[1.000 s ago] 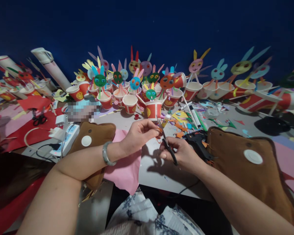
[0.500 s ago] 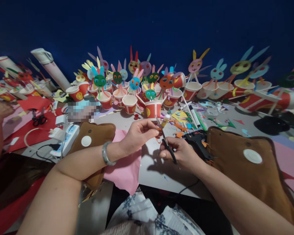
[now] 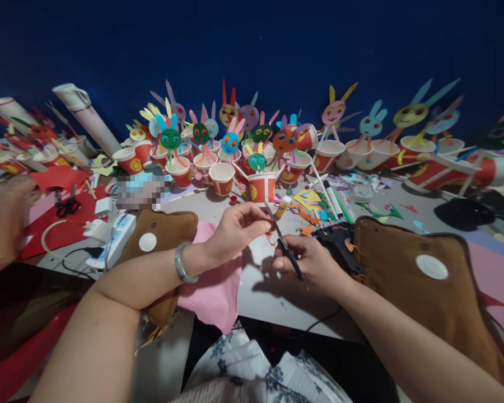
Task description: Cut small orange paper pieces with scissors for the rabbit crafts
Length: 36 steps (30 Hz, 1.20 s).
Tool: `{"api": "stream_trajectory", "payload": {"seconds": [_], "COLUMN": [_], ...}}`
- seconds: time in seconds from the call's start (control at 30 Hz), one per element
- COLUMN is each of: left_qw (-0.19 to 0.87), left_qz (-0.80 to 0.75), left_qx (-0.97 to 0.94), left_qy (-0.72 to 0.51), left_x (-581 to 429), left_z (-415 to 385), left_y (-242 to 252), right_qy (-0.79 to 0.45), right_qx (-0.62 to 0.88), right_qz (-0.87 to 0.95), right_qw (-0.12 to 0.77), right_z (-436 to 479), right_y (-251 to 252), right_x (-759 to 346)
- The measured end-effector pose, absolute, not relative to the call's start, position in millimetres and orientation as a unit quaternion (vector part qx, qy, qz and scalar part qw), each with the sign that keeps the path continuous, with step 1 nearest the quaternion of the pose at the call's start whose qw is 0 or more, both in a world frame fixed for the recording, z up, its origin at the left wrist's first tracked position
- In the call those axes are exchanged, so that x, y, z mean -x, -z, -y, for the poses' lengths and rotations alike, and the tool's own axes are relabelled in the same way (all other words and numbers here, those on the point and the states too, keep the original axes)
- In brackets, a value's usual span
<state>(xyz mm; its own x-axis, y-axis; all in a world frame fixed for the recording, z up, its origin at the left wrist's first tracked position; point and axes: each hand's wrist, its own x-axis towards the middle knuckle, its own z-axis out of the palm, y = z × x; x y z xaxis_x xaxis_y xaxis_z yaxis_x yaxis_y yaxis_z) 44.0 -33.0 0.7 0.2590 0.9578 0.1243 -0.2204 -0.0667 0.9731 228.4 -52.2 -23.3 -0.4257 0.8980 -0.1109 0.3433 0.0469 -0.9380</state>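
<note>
My left hand (image 3: 244,229), with a bracelet on its wrist, pinches a small piece that looks like orange paper (image 3: 272,220) between thumb and fingertips. My right hand (image 3: 308,258) is closed around a pair of scissors (image 3: 291,259) with dark handles. Their blades point up and away, beside my left fingertips and right at the orange piece. Whether the blades are apart is hard to make out. Just beyond the hands stands a red and white paper cup (image 3: 262,189) bearing a green rabbit face (image 3: 257,162).
Several paper cups with rabbit figures line the back along the blue wall (image 3: 252,45). A glue gun (image 3: 340,246) and a brown cushion-like pad (image 3: 403,291) lie right. Pink paper (image 3: 218,291), another brown pad (image 3: 172,224) and a power strip (image 3: 120,235) lie left. A co-worker's hand (image 3: 6,224) is far left.
My hands stay almost in place, with the scissors shifted very slightly. At the far left the co-worker's blurred hand has moved right, further over the red paper.
</note>
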Motion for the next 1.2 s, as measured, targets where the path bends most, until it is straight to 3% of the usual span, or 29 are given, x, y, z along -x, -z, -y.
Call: {"api": "stream_trajectory", "payload": {"seconds": [0.33, 0.73, 1.0, 1.2], "left_qw": [0.593, 0.644, 0.606, 0.642], "left_qz": [-0.341, -0.389, -0.366, -0.372], "left_qx": [-0.519, -0.516, -0.585, -0.546], "left_qy": [-0.513, -0.409, -0.396, -0.389], "left_x": [-45.1, -47.3, -48.4, -49.0], "left_z": [31.0, 33.5, 36.6, 35.9], "left_y": [2.8, 2.7, 13.3, 11.5], "right_qy": [-0.532, -0.549, -0.545, -0.552], "right_qx": [0.481, 0.501, 0.489, 0.488], "right_qz": [0.639, 0.526, 0.528, 0.531], "right_qw": [0.278, 0.414, 0.43, 0.418], "right_z": [54.0, 56.3, 57.8, 58.2], "right_y": [22.2, 14.9, 17.5, 14.5], "right_x": [-227.5, -225.5, -226.4, -226.2]}}
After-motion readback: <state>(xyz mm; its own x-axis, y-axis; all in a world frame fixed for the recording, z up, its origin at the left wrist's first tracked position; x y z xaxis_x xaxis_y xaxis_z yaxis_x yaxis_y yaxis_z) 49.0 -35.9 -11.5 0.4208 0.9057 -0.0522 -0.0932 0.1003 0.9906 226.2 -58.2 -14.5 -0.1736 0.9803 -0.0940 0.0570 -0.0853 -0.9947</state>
